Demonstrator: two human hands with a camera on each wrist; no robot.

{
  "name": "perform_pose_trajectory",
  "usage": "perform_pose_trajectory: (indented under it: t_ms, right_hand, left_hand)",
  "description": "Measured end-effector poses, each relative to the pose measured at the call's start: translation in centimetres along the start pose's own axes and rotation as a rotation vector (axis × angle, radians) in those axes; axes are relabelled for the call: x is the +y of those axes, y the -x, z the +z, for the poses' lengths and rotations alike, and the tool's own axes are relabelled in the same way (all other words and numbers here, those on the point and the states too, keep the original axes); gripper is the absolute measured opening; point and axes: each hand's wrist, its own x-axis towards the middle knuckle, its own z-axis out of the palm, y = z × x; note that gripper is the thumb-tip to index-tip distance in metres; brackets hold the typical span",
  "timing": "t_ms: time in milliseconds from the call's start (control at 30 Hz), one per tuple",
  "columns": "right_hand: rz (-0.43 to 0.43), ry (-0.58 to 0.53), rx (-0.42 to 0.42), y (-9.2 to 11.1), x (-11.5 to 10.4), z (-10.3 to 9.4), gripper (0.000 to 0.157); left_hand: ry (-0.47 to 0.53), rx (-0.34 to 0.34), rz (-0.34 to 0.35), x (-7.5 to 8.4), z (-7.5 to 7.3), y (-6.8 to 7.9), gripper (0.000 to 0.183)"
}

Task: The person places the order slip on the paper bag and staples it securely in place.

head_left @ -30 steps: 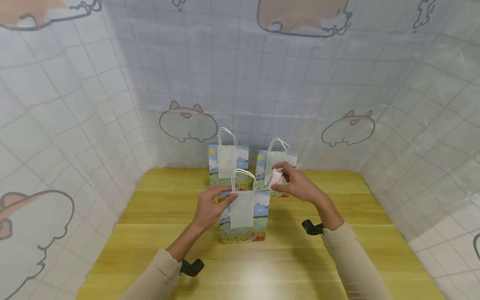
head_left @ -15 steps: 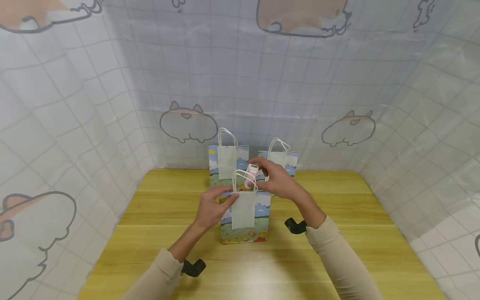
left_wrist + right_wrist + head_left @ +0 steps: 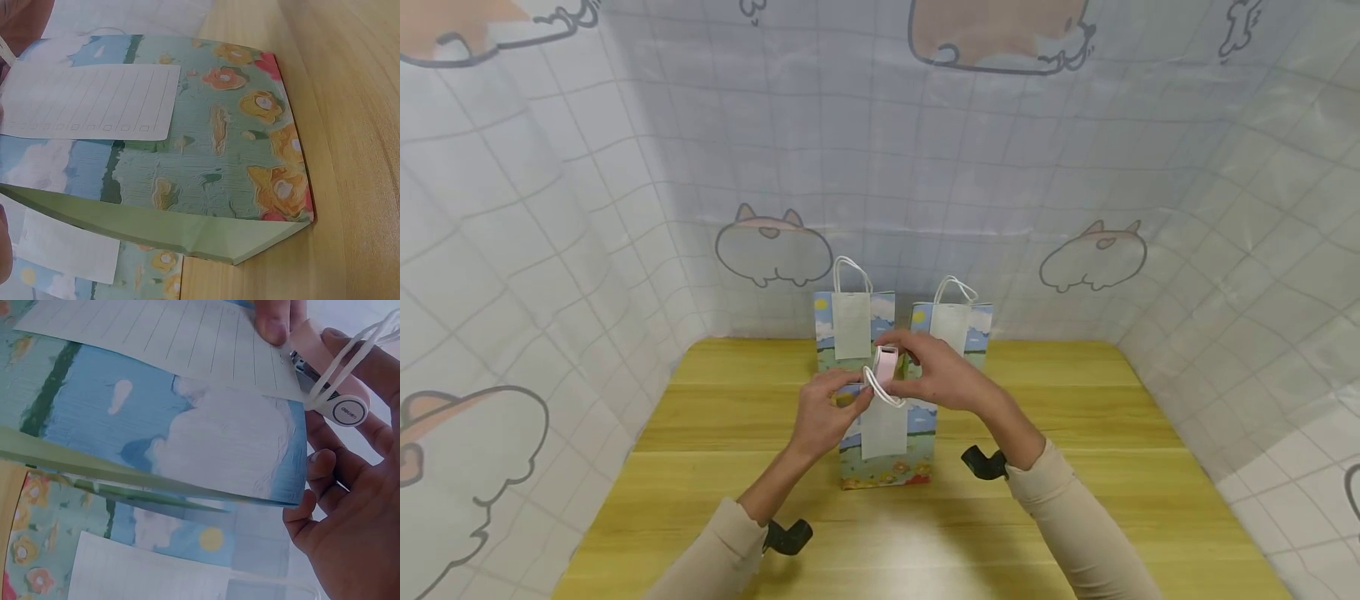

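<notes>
A small pink stapler [image 3: 886, 367] is gripped between the thumb and fingers of my right hand [image 3: 946, 375]. It sits at the top edge of the front paper gift bag [image 3: 922, 458], beside the white cord handle, which leans forward. In the right wrist view, the pink stapler [image 3: 315, 347] overlaps the bag's upper edge near the top of a white lined paper [image 3: 187, 344]. My left hand [image 3: 823, 415] pinches the bag's top left edge, its thumb [image 3: 273, 328] on the paper. The bag stands upright, with a meadow and flowers printed on it.
Behind stand two similar gift bags, one at left [image 3: 826, 333] and one at right [image 3: 977, 342], each with a white paper on its front. The wooden table [image 3: 715, 450] ends at a curtain [image 3: 925, 192] with a grid and cartoon dogs, which surrounds it at the back and sides.
My right hand has carried the stapler leftward from beside the front bag to its top edge. The bag's handle has tipped forward from upright. My left hand has stayed in place.
</notes>
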Motion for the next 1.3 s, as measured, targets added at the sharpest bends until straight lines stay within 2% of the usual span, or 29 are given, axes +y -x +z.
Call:
perform_pose_trajectory:
  t_ms: [467,733,1033,1300]
  right_hand:
    - [0.052,0.067,-0.040,0.24,-0.20,0.46,0.059]
    - [0.069,-0.042,-0.108,0.38,0.04,0.54,0.056]
    - [0.075,0.026,-0.096,0.35,0.10,0.71,0.051]
    - [0.073,0.055,-0.085,0.28,0.14,0.77,0.047]
  left_hand:
    - [-0.010,-0.007,-0.004,0.03,-0.17,-0.04,0.021]
    - [0.026,-0.008,0.001,-0.10,-0.21,-0.10,0.020]
    - [0.041,-0.024,-0.021,-0.14,-0.31,-0.16,0.020]
    - [0.016,0.003,0.016,-0.27,-0.12,-0.13,0.020]
